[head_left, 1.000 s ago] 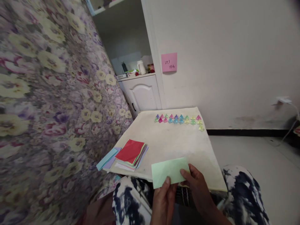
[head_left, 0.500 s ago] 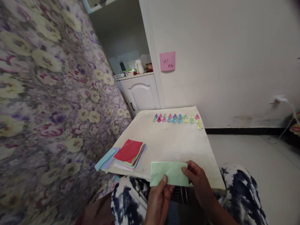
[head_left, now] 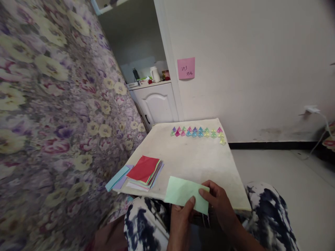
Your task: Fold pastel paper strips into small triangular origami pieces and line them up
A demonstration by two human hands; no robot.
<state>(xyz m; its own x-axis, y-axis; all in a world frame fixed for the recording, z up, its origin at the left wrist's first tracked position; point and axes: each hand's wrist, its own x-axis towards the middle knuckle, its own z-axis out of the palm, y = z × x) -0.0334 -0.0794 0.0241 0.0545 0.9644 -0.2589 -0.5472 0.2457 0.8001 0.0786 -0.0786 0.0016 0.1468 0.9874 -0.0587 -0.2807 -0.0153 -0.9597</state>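
Note:
A light green sheet of paper [head_left: 180, 191], folded into a rectangle, is held above the near edge of the table, tilted down to the right. My left hand [head_left: 183, 216] grips its lower edge, thumb on top and fingers underneath. At its right end, my right hand [head_left: 216, 197] pinches the paper between thumb and fingers. Left of the hands lies a stack of coloured paper [head_left: 144, 169] with a red sheet on top. Small folded paper pieces [head_left: 195, 131] in several colours stand in rows along the far side of the table.
The cream-covered table [head_left: 199, 157] stands before my knees. Beside the stack, a blue folded strip [head_left: 117, 177] overhangs the left edge. A floral curtain [head_left: 65, 104] borders the left, a wall with a pink note [head_left: 186, 68] the back. A white cabinet [head_left: 157, 103] stands behind.
The green paper has turned clockwise, its left end rising and its right end dropping. My left hand has slid right along it, closer to my right hand.

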